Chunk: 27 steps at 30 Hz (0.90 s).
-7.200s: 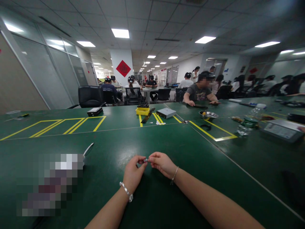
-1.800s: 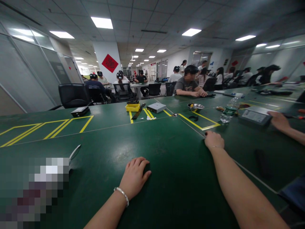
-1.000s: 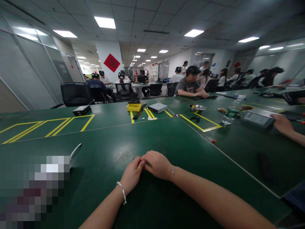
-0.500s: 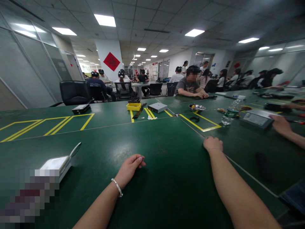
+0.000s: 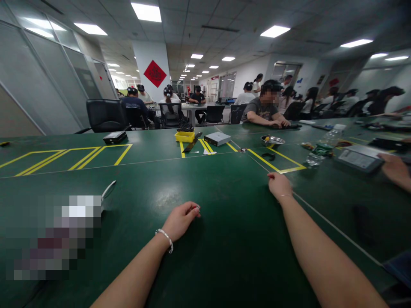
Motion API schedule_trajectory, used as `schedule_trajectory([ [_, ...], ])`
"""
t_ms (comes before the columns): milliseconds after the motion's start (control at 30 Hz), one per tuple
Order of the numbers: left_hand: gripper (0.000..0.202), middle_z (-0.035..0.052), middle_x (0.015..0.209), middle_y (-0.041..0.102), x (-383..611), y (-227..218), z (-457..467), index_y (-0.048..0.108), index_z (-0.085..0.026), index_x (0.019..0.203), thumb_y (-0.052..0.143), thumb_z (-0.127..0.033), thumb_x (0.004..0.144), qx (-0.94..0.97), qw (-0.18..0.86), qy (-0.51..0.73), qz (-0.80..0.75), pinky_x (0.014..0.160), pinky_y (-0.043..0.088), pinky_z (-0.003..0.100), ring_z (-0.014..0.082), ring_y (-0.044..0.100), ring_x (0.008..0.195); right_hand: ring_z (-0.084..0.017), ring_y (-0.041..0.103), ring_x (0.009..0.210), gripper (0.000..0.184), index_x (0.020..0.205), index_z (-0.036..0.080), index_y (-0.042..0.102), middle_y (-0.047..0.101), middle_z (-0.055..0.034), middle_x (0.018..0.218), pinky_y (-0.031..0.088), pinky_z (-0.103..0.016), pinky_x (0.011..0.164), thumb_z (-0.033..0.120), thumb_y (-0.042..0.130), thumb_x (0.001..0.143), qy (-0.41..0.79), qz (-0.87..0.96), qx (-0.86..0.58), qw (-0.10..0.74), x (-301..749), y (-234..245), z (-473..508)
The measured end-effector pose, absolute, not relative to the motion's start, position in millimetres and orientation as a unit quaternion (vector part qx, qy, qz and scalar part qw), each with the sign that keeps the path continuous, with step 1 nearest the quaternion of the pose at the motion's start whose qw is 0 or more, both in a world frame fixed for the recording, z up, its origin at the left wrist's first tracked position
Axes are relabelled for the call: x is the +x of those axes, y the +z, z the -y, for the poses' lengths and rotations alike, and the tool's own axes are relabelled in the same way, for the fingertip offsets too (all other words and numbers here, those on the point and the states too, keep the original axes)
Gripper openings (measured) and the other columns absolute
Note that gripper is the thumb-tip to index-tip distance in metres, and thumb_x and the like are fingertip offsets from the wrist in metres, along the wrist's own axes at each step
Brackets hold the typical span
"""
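My left hand (image 5: pixel 182 221), with a pale bracelet at its wrist, is just over the green table (image 5: pixel 231 239). Its thumb and forefinger are pinched, and a tiny shiny bit shows at the fingertips, too small to name. Further forward and to the right, my right hand (image 5: pixel 280 185) is closed with its fingers curled under, near the corner of a yellow tape outline (image 5: pixel 290 170). Whatever it may hold is hidden. On the left, a blurred-out device (image 5: pixel 69 239) has a pale cable (image 5: pixel 108 188) at its far end.
Ahead stand a yellow bin (image 5: pixel 185 137), a grey box (image 5: pixel 217 138) and a metal bowl (image 5: pixel 272 140). Rightward are a plastic bottle (image 5: pixel 322 148) and a metal-cased unit (image 5: pixel 359 159), touched by another person's hand (image 5: pixel 396 171). A black box (image 5: pixel 114 137) sits far left.
My right hand has moved left, closer to my left hand. The left hand has shifted slightly right and forward, still pinched. The whole view has tilted down and turned a little left.
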<state>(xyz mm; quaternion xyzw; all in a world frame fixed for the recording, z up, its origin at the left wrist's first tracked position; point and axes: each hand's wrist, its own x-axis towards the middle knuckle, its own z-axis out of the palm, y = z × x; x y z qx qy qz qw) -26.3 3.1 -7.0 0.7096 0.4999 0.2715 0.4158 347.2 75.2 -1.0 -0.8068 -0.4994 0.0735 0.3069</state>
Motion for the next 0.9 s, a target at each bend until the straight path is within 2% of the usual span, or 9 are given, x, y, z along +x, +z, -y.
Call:
schedule_trajectory([
  [100, 0.032, -0.0011, 0.071, 0.061, -25, -8, -1, 0.059, -0.019, 0.081, 0.038, -0.043, 0.079, 0.729, 0.369, 0.274, -0.507, 0.060, 0.039, 0.024, 0.0128, 0.053, 0.063, -0.017, 0.053, 0.085, 0.019, 0.086, 0.018, 0.059, 0.059, -0.0081, 0.093, 0.039, -0.033, 0.081, 0.014, 0.050, 0.070, 0.152, 0.555, -0.728, 0.372, 291, 2, -80],
  [233, 0.030, -0.0011, 0.071, 0.061, -25, -10, 0, 0.059, -0.020, 0.084, 0.038, -0.041, 0.079, 0.731, 0.331, 0.296, -0.518, 0.061, 0.039, 0.025, 0.0139, 0.054, 0.065, -0.012, 0.057, 0.071, 0.016, 0.082, 0.016, 0.060, 0.062, -0.0034, 0.079, 0.045, -0.028, 0.070, 0.020, 0.058, 0.066, 0.314, 0.602, -0.609, 0.410, 203, -1, -72],
  [367, 0.024, 0.0015, 0.077, 0.062, -23, -13, 0, 0.058, -0.022, 0.092, 0.041, -0.034, 0.080, 0.743, 0.254, 0.306, -0.538, 0.066, 0.039, 0.027, 0.0160, 0.055, 0.071, -0.011, 0.056, 0.068, 0.014, 0.074, 0.015, 0.060, 0.062, -0.0043, 0.077, 0.045, -0.027, 0.070, 0.017, 0.064, 0.061, 0.595, 0.459, -0.443, 0.489, 141, -9, -49],
  [433, 0.023, 0.0031, 0.081, 0.062, -22, -14, 0, 0.057, -0.022, 0.094, 0.042, -0.031, 0.080, 0.758, 0.212, 0.291, -0.544, 0.069, 0.039, 0.028, 0.0171, 0.055, 0.074, -0.010, 0.056, 0.066, 0.018, 0.074, 0.015, 0.059, 0.062, -0.0039, 0.076, 0.045, -0.026, 0.068, 0.018, 0.069, 0.058, 0.664, 0.371, -0.393, 0.517, 127, -12, -39],
  [567, 0.020, 0.0051, 0.083, 0.062, -22, -14, -1, 0.055, -0.021, 0.091, 0.040, -0.031, 0.081, 0.778, 0.155, 0.260, -0.551, 0.070, 0.039, 0.030, 0.0194, 0.056, 0.078, -0.007, 0.053, 0.058, 0.022, 0.072, 0.015, 0.057, 0.060, -0.0010, 0.069, 0.045, -0.023, 0.059, 0.021, 0.073, 0.057, 0.692, 0.318, -0.369, 0.533, 125, -15, -32],
  [667, 0.020, 0.0051, 0.083, 0.062, -23, -14, -1, 0.053, -0.020, 0.091, 0.040, -0.031, 0.082, 0.771, 0.156, 0.265, -0.558, 0.070, 0.040, 0.030, 0.0194, 0.057, 0.078, -0.006, 0.053, 0.057, 0.022, 0.069, 0.014, 0.058, 0.059, 0.0003, 0.064, 0.043, -0.020, 0.057, 0.023, 0.073, 0.056, 0.704, 0.316, -0.359, 0.524, 133, -17, -33],
  [900, 0.016, 0.0031, 0.084, 0.063, -25, -15, -3, 0.050, -0.021, 0.091, 0.040, -0.028, 0.082, 0.729, 0.233, 0.310, -0.565, 0.069, 0.041, 0.028, 0.0176, 0.059, 0.077, -0.007, 0.055, 0.065, 0.019, 0.069, 0.013, 0.062, 0.061, -0.0015, 0.075, 0.044, -0.023, 0.068, 0.015, 0.073, 0.054, 0.720, 0.306, -0.339, 0.523, 136, -20, -35],
])
